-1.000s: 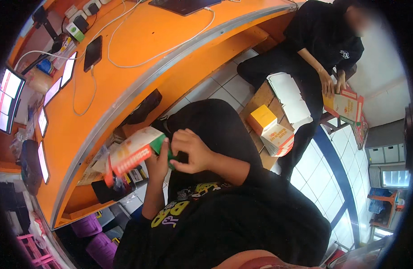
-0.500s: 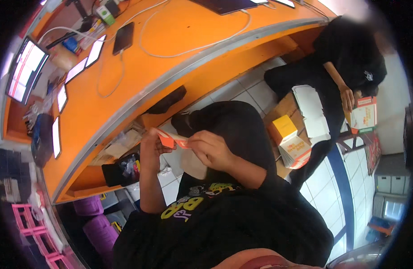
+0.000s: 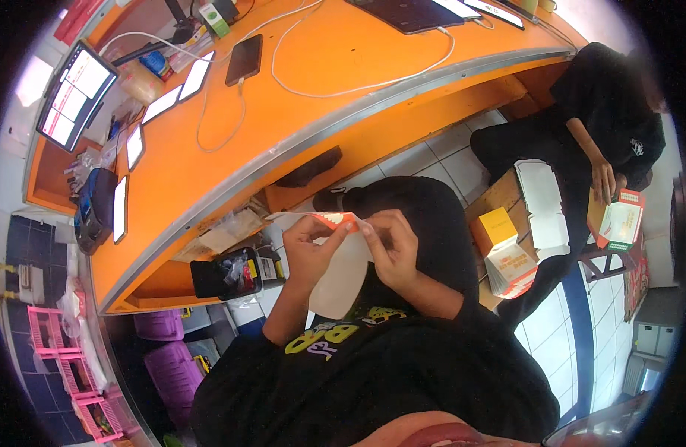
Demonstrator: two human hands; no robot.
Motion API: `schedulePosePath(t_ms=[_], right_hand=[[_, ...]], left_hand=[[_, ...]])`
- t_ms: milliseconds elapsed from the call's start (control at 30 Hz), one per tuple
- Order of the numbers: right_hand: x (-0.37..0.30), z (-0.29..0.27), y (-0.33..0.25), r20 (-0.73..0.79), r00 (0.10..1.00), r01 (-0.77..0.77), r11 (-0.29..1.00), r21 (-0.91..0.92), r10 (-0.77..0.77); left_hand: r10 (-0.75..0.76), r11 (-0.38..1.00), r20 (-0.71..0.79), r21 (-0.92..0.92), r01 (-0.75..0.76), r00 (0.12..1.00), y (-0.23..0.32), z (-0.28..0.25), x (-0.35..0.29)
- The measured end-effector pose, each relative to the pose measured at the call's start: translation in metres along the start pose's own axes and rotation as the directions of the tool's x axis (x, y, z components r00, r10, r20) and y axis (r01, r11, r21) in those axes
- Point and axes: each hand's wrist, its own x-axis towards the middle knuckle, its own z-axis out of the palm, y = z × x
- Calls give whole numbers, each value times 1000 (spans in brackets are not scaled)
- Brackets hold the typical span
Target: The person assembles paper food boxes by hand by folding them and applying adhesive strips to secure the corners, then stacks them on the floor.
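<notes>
In front of my lap, both hands grip a thin cardboard carton, orange and white with print. My left hand pinches its lower edge, thumb up against the orange face. My right hand has its thumb and fingers closed on the right end. A white flap sticks out to the left, above my left fingers. Below, between my wrists, shows a pale rounded panel; I cannot tell whether it belongs to the carton.
A folded yellow-and-white box and a flat white carton lie on a low wooden surface to my right. Beyond, a person's hand touches another carton. An orange counter bears phones and cables. A black bin stands under it.
My left hand has turned and moved right, and my right hand has turned more upright. The carton has tilted, with its white flap now pointing left. The pale panel shows more.
</notes>
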Motion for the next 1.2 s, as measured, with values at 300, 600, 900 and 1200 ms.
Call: schedulePosePath(t_ms=[300, 600, 900, 1200], right_hand=[[4, -2, 3, 38, 989, -146, 980, 138, 142], [3, -9, 3, 155, 960, -250, 964, 93, 234], [7, -8, 7, 161, 967, -221, 963, 154, 197], [7, -6, 23, -6, 967, -253, 967, -7, 253]], left_hand=[[73, 995, 1, 66, -73, 997, 2, 2, 2], [158, 976, -45, 161, -149, 986, -6, 7, -2], [229, 944, -73, 261, -203, 971, -3, 12, 0], [171, 959, -73, 243, -149, 983, -17, 10, -4]])
